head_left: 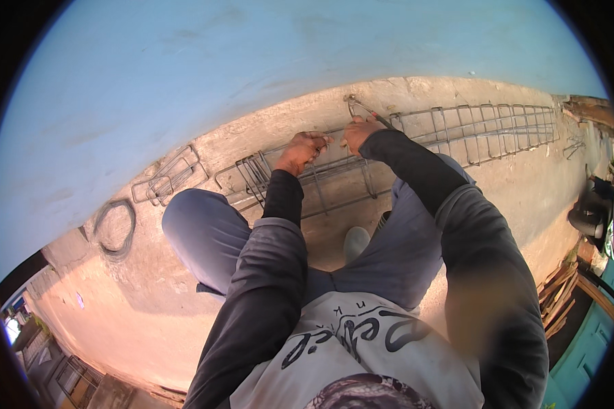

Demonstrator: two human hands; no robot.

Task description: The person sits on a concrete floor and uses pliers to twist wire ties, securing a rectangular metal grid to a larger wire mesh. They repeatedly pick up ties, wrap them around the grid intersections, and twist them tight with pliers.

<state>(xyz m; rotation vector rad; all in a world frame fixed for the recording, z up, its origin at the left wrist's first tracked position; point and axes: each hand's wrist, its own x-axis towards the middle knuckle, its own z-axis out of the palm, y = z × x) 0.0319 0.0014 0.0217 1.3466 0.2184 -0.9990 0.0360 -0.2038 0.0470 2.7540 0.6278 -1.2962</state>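
Note:
A long cage of steel bars with square stirrups [479, 128] lies on the concrete in front of me, along the foot of a blue wall. My right hand [361, 131] is closed around the handles of metal pincers [352, 103], whose jaws point away from me beyond the cage's far bar. Close to its left, my left hand [303, 153] is at the same far bar with its fingers curled together. Whatever those fingertips pinch, if anything, is too small to make out. Several stirrups [254, 178] stand bunched at the cage's left end, beside my left hand.
Loose bent stirrups [172, 178] and a coil of thin wire [119, 254] lie left of the cage. The blue wall [252, 61] borders the far side. Wood pieces [558, 293] are stacked at the right, near a teal panel [583, 351]. My knees flank the cage.

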